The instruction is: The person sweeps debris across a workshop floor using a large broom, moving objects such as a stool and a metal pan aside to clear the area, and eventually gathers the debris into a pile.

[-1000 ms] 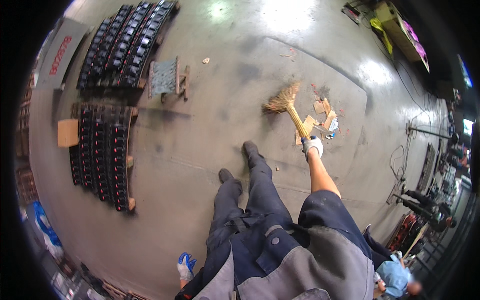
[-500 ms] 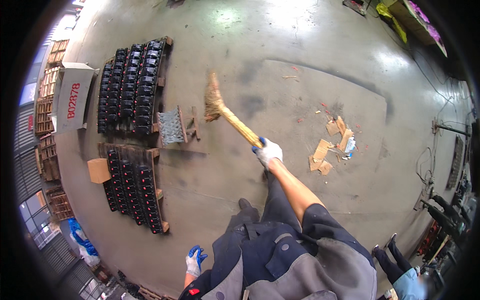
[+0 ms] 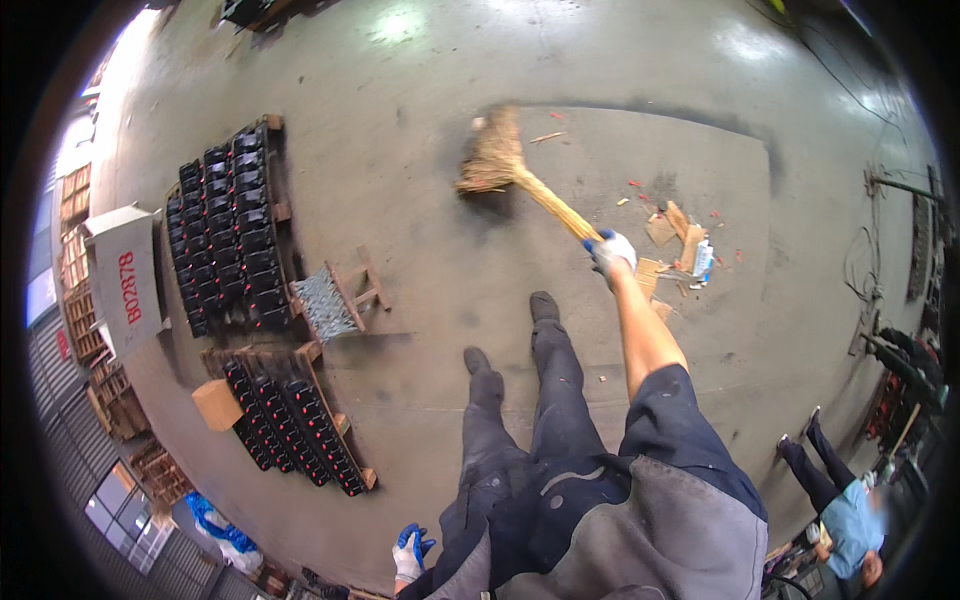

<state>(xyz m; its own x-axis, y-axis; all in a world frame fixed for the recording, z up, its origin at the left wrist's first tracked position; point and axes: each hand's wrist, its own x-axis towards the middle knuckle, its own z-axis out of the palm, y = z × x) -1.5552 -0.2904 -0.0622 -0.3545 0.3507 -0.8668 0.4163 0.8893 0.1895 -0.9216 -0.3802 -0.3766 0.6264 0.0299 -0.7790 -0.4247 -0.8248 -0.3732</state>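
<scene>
My right hand (image 3: 611, 252), in a white glove with blue fingertips, is closed round the handle end of a straw broom (image 3: 556, 204). The broom reaches out to the far left of that hand, its bristle head (image 3: 495, 155) at or just above the concrete floor; contact cannot be made out. Beyond the hand and to its right lie torn cardboard pieces (image 3: 692, 248), a crumpled blue-and-white scrap (image 3: 704, 261) and small red bits. At my left side hangs my left hand (image 3: 411, 553), gloved the same way, fingers loosely apart and holding nothing.
To the left, pallets carry rows of black parts (image 3: 228, 230), more black parts (image 3: 300, 425) and a cardboard box (image 3: 217, 405). Near them stands a low stool (image 3: 330, 302) with a grey top. A large grey box (image 3: 128, 275) is farther left. Another person (image 3: 850, 525) is at the lower right.
The broom head has swung right and looks wider, blurred by motion. My right hand has moved right and slightly outward. My view has shifted, and both my feet now show.
</scene>
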